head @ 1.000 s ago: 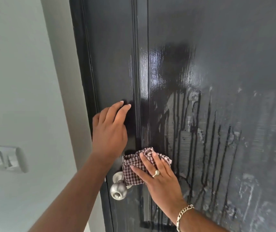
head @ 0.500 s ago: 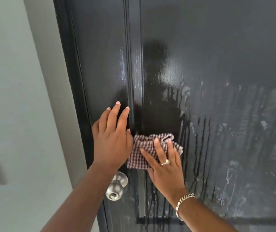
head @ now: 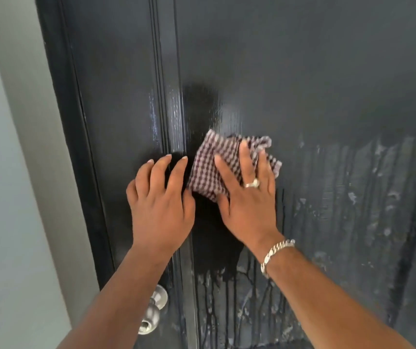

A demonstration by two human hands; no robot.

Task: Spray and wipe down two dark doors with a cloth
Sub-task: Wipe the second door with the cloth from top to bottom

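Checked cloth [head: 229, 167], purple-brown and white, lies bunched flat against the dark door [head: 302, 84] under the right hand [head: 248, 197]. That grip is spread, its fingers straight and laid over the cloth, pressing it to the panel rather than curling round it; a ring [head: 251, 183] sits on one finger and a chain bracelet [head: 275, 255] circles the wrist. The cloth sits just right of the raised vertical moulding [head: 166, 96] that runs down the door near its left edge.

Just beside it, the left hand [head: 161, 205] rests flat on the door with its fingers straight and slightly apart, fingertips [head: 167, 157] reaching across the moulding; its thumb side comes close to the cloth's lower left corner, though I cannot tell whether they touch.

To the right of the cloth and below both hands, pale streaks and dark drip runs [head: 340, 210] mark the wet panel. A silver round knob [head: 152, 316] shows near the door's lower left edge, partly behind the left forearm. A pale wall [head: 5, 197] borders the door frame on the left.
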